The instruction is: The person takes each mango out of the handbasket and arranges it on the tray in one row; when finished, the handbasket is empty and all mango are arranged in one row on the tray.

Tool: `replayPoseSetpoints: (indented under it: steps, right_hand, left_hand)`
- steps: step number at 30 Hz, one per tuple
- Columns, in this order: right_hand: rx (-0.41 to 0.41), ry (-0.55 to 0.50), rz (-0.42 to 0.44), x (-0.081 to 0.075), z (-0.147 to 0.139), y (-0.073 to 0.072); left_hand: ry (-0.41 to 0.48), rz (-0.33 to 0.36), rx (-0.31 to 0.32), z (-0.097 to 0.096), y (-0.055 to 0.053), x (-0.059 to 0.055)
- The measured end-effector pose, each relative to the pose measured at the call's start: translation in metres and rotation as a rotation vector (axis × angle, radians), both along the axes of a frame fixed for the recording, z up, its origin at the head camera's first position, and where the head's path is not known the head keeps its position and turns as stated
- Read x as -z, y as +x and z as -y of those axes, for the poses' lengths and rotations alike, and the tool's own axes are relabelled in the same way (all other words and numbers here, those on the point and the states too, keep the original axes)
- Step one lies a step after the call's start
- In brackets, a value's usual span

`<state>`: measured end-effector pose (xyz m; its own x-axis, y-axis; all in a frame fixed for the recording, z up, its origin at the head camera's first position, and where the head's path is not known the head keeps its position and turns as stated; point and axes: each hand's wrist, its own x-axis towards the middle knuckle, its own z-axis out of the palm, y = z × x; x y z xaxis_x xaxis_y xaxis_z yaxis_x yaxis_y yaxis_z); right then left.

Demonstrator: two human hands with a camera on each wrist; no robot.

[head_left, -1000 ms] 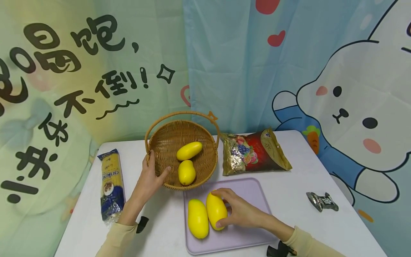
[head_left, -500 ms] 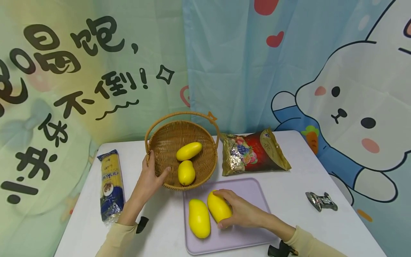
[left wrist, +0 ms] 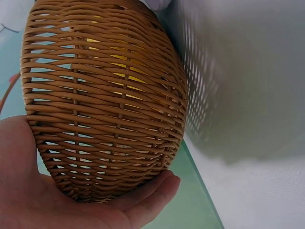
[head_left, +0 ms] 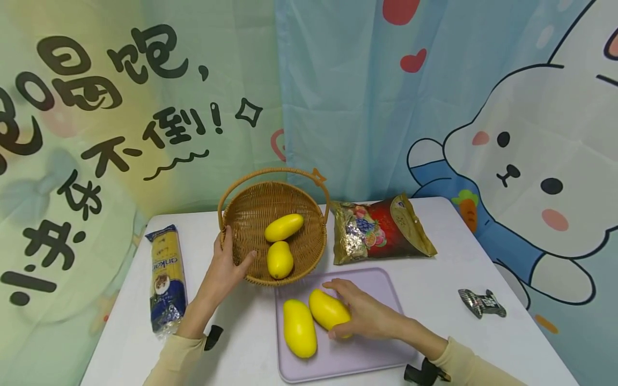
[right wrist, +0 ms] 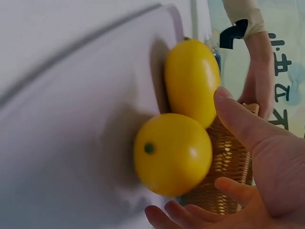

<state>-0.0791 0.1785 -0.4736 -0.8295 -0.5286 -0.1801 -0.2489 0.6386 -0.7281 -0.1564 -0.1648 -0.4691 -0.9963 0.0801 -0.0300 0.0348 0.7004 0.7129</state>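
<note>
My left hand (head_left: pixel 227 273) holds the wicker basket (head_left: pixel 246 214) by its left side, the thumb over the rim and the fingers along the outer weave. Inside lie a long yellow fruit (head_left: pixel 284 227) and a rounder yellow fruit (head_left: pixel 280 260). On the lilac tray (head_left: pixel 376 359) two yellow mangoes lie side by side: a left mango (head_left: pixel 299 329) and a right mango (head_left: pixel 328 309). Over the right mango, my right hand (head_left: pixel 369 311) has its thumb and fingers spread apart. In the right wrist view, a gap shows between these fingers and the mango (right wrist: pixel 171 155).
A red and gold snack bag (head_left: pixel 383 229) lies right of the basket. At the left of the white table is a blue and yellow packet (head_left: pixel 167 279). A small silver wrapped piece (head_left: pixel 483 303) lies at the right. A printed curtain (head_left: pixel 333 107) hangs behind.
The right mango has turned, its near end swinging to the right, away from the left mango. My right hand's fingers have spread wider around it. The left hand and basket stay put.
</note>
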Motion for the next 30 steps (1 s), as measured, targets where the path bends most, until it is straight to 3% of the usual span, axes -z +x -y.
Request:
replayPoseSetpoints:
  steps: [5,10,18,25,30]
  right_hand:
    - [0.014,0.029,-0.022,-0.02,-0.002,-0.01]
    - [0.025,0.062,-0.077,-0.054,-0.002,-0.022]
    - [-0.016,0.049,-0.202,-0.106,0.007,-0.056]
    - [-0.095,0.027,-0.22,-0.132,0.032,-0.093]
    - [-0.112,0.059,-0.197,-0.135,0.054,-0.115]
  left_hand:
    - [0.006,-0.017,-0.009,0.0,0.001,0.0]
    - [0.001,-0.026,-0.008,-0.001,0.001,0.001]
    - [-0.001,-0.019,0.0,0.0,-0.001,0.003]
    - [0.017,-0.008,0.005,-0.001,-0.001,0.002]
    - [0.017,-0.009,0.002,0.0,-0.002,0.002]
